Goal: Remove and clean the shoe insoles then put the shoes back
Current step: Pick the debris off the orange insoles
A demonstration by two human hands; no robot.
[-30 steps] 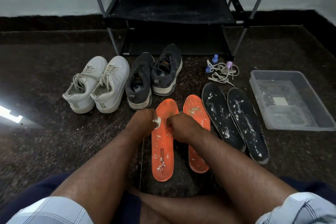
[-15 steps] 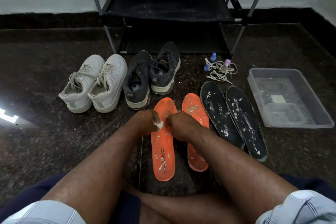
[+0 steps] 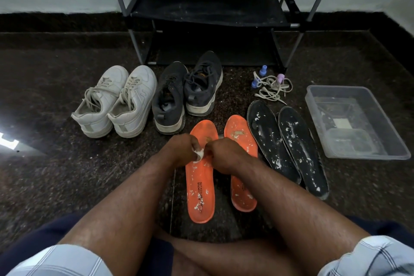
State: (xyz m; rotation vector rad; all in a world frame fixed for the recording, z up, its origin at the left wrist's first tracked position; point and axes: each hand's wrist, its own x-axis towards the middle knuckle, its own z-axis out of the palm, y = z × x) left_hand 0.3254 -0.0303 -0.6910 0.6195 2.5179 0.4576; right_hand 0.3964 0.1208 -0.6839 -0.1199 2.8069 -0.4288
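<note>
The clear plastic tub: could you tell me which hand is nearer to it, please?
Right. The right hand is over the orange insoles, closer to the tub; the left hand is farther away, toward the shoes.

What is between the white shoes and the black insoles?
In the head view, the dark shoes and the orange insoles lie between the white shoes and black insoles.

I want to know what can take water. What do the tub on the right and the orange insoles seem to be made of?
Tub: clear, slightly cloudy plastic; the floor shows through its walls. Orange insoles: probably matte foam, thin with printed lettering, flecked with white bits.
</note>
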